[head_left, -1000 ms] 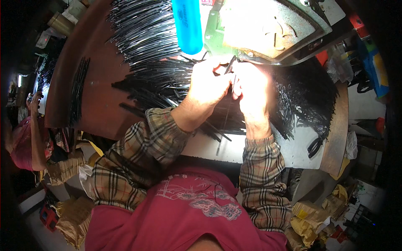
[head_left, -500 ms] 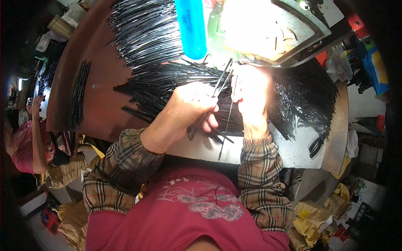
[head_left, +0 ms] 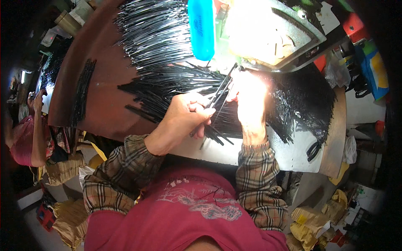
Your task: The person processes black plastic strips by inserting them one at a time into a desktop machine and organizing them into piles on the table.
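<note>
My left hand (head_left: 184, 115) is closed round several thin black strips (head_left: 221, 91). They slant up from its fingers toward the front edge of a brightly lit machine (head_left: 307, 46), and their lower ends stick out below the hand. Close beside it, my right hand (head_left: 251, 100) sits just under that edge with its fingertips pinched. A strip runs up to those fingertips, though glare washes out much of the hand. Beneath both hands lies a loose pile of black strips (head_left: 167, 77).
A denser bundle of strips (head_left: 153, 31) lies at the far left, beside a blue rounded piece (head_left: 202, 33). A small bunch (head_left: 83, 92) rests on the brown tabletop (head_left: 104, 94). More strips (head_left: 297, 104) spread to the right, near a black looped handle (head_left: 313, 150). Another person's arm (head_left: 38, 129) shows at left.
The long strip that hung down from my right hand has gone from that position. The strips in my left hand now lie closer together, reaching toward the machine. The view has shifted slightly.
</note>
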A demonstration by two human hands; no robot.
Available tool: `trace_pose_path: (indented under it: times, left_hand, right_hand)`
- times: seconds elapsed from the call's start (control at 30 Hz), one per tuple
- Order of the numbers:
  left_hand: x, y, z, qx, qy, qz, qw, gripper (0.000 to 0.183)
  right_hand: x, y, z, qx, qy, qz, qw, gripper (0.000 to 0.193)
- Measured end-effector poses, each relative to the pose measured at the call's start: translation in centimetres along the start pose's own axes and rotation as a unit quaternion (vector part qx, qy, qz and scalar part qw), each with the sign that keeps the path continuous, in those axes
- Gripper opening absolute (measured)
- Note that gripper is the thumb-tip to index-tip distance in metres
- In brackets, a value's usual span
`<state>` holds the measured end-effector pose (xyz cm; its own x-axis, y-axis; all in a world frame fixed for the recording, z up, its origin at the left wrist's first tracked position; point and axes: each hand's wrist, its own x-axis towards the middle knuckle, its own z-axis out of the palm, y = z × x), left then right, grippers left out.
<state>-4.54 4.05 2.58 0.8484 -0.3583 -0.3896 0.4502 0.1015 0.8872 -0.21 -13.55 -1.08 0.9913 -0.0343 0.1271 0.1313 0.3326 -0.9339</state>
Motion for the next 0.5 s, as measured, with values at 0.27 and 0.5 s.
trace_pose_path:
  times: [0.27, 0.5]
  left_hand:
    - [0.5, -0.5, 0.7, -0.025, 0.016, 0.043, 0.999, 0.015]
    - [1.2, -0.1, 1.4, -0.035, 0.051, 0.055, 0.997, 0.015]
  right_hand:
    - [-0.1, 1.0, -0.7, 0.017, -0.03, -0.009, 0.999, 0.012]
    - [0.4, 0.4, -0.2, 0.01, -0.036, -0.038, 0.999, 0.011]
